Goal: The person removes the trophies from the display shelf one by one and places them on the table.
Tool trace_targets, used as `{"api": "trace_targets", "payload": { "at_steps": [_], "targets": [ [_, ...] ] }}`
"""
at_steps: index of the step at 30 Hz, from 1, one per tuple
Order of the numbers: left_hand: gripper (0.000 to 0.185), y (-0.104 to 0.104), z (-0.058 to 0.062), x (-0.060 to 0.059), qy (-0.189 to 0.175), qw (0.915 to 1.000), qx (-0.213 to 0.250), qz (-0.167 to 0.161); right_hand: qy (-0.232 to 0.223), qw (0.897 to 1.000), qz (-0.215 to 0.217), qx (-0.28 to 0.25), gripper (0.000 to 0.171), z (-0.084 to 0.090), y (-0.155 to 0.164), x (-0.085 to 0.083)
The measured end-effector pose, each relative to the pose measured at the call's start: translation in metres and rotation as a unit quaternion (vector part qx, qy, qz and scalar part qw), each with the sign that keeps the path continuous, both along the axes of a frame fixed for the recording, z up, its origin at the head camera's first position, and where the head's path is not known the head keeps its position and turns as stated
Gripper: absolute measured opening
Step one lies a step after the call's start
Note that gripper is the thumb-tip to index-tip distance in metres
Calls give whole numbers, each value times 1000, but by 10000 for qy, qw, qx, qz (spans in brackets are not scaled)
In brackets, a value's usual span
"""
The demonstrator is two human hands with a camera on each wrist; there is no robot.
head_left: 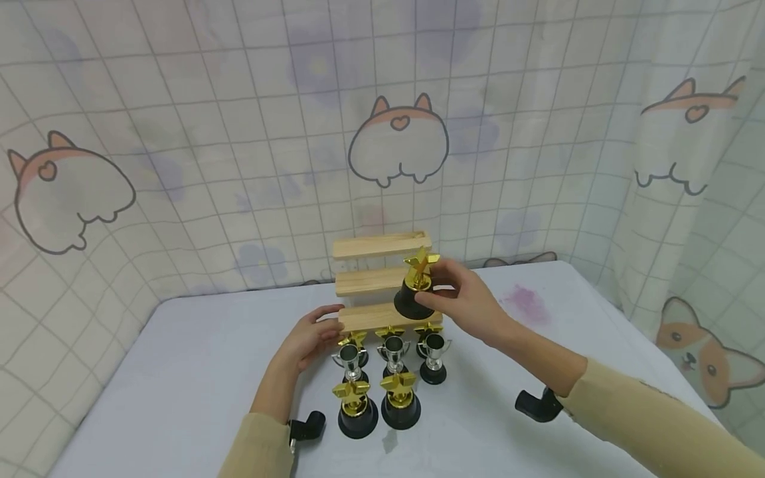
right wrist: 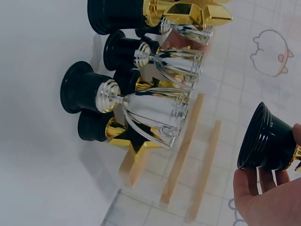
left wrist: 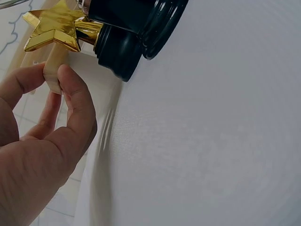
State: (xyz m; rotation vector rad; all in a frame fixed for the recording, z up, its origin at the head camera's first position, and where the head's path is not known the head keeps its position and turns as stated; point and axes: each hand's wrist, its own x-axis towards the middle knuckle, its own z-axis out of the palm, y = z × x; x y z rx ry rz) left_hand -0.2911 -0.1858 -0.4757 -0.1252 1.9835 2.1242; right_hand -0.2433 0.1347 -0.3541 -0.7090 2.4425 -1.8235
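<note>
My right hand (head_left: pixel 472 299) holds a gold star trophy (head_left: pixel 415 285) by its black base, upright, in front of the wooden tiered shelf (head_left: pixel 367 283). In the right wrist view its black base (right wrist: pixel 268 139) shows between fingers and thumb. My left hand (head_left: pixel 307 338) pinches the left end of the lowest wooden step (left wrist: pixel 55 70). Just in front of that step stand several more gold star trophies, and before them silver cup trophies (head_left: pixel 434 355). Nearest me are two gold star trophies, a left one (head_left: pixel 357 415) and a right one (head_left: pixel 400 406).
A white cloth covers the table (head_left: pixel 197 372). Behind the shelf hangs a checked curtain (head_left: pixel 269 166) with cartoon animals. Black wrist cameras sit at the left wrist (head_left: pixel 307 426) and the right wrist (head_left: pixel 538 405).
</note>
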Motion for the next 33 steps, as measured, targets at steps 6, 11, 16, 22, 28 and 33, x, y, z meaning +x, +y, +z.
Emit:
{"api": "trace_targets", "payload": {
  "at_steps": [6,11,16,22,28,33],
  "targets": [
    [55,0,0,-1,-23,10000,-64,6,19,10000,36,-63,44,-5,14,14],
    [55,-1,-1,0,35,9999,-121,-14,91,9999,-45,36,45,-10,22,27],
    [56,-1,-3,0,63,9999,-73,-44,105,9998,-139,124,45,-19,31,39],
    [55,0,-1,0,98,9999,-61,-30,86,9994,-206,257,46,-25,39,56],
    [55,-1,2,1,96,9999,-62,-9,88,9992,-134,355,42,-35,47,65],
    [55,1,1,1,42,10000,-69,6,-213,9987,-138,439,46,-47,50,71]
  ]
}}
